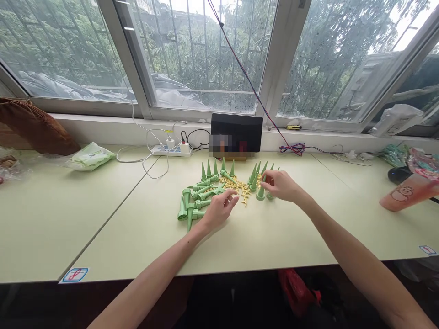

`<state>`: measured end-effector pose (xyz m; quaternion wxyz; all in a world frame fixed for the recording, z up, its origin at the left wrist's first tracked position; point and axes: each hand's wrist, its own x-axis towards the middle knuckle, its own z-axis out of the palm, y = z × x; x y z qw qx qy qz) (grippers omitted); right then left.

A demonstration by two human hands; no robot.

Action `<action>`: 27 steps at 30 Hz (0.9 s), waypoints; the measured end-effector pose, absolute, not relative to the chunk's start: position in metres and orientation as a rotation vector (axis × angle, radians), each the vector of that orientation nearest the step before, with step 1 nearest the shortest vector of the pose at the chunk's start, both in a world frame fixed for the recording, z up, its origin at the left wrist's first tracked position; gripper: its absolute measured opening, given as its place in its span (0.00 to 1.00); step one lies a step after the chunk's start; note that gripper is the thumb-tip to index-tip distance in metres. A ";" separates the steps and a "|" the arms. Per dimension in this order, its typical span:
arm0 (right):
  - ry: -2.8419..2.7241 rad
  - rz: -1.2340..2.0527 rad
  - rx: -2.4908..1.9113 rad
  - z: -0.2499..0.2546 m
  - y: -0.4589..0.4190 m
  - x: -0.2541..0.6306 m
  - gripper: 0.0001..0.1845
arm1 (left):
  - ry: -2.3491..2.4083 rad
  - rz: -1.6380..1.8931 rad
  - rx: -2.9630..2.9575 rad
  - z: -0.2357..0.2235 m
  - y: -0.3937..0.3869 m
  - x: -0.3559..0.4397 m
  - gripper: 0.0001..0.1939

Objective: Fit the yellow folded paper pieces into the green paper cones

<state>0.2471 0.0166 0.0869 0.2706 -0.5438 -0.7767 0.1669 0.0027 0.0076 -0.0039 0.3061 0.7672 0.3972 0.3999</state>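
My right hand (283,185) has its fingers closed around the upper part of a green plastic spike (260,194), which stands point up on the table. More upright green spikes (253,176) are grouped behind and beside it, partly hidden by the fingers. My left hand (221,209) hovers low at the near side of the pile, thumb and forefinger apart, nothing visible between them. Loose green spikes (202,194) lie on their sides to its left. Small yellow plastic pieces (244,189) are heaped between the two hands. A row of upright spikes (209,170) stands behind the pile.
A dark-screened tablet (236,130) leans at the back by the window. A white power strip (173,150) with cables is left of it. A green packet (89,156) lies at the left, and a pink drink cup (404,192) tilts at the right.
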 end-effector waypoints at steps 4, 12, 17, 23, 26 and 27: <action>-2.145 0.537 -1.631 0.092 0.019 0.258 0.04 | 1.038 1.030 2.090 -0.003 0.007 0.004 0.16; -2.186 0.508 -1.768 0.083 0.026 0.254 0.10 | 1.053 1.005 2.109 0.000 0.006 0.004 0.14; -2.133 0.517 -1.898 0.081 0.033 0.250 0.11 | 1.042 1.009 2.121 0.000 0.005 0.004 0.14; -2.101 0.509 -1.977 0.080 0.037 0.249 0.11 | 1.032 1.005 2.126 0.001 0.004 0.005 0.14; -2.105 0.494 -1.980 0.079 0.038 0.250 0.11 | 1.034 1.000 2.122 0.001 0.004 0.005 0.13; -2.105 0.493 -1.979 0.079 0.038 0.250 0.11 | 1.034 0.999 2.121 0.001 0.004 0.005 0.13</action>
